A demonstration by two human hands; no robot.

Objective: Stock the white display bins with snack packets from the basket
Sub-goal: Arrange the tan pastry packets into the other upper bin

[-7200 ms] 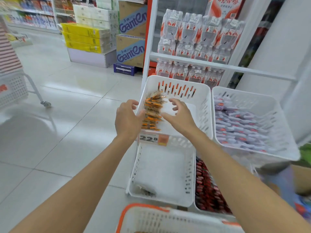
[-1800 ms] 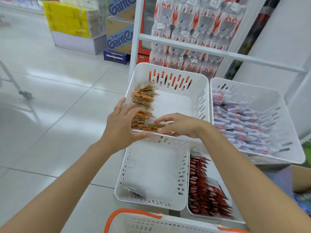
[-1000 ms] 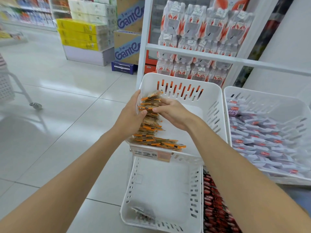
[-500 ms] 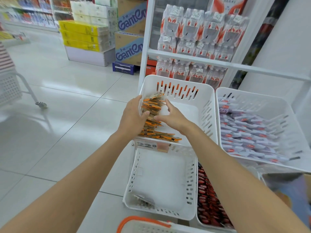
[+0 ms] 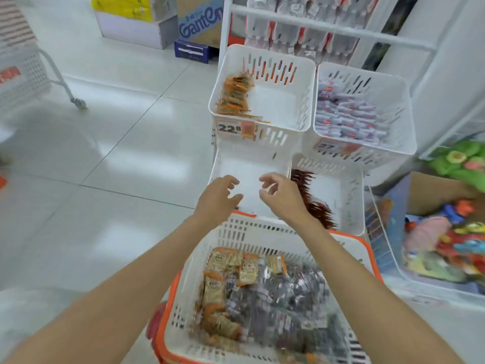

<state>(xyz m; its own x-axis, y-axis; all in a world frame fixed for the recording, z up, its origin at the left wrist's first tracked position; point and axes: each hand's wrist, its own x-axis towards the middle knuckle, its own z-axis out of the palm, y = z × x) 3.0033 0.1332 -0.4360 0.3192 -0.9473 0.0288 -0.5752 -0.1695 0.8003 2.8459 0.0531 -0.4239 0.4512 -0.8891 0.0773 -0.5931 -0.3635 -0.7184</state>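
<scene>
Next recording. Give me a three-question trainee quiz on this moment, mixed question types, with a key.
1. True or false: the left hand and the right hand each hold a packet.
2. The orange-edged packets stand in which upper display bin? A) left B) right C) neither
3. Fill in: the basket with the loose snack packets has an ______ rim.
Key: 1 false, both hands are empty; 2 A; 3 orange.
</scene>
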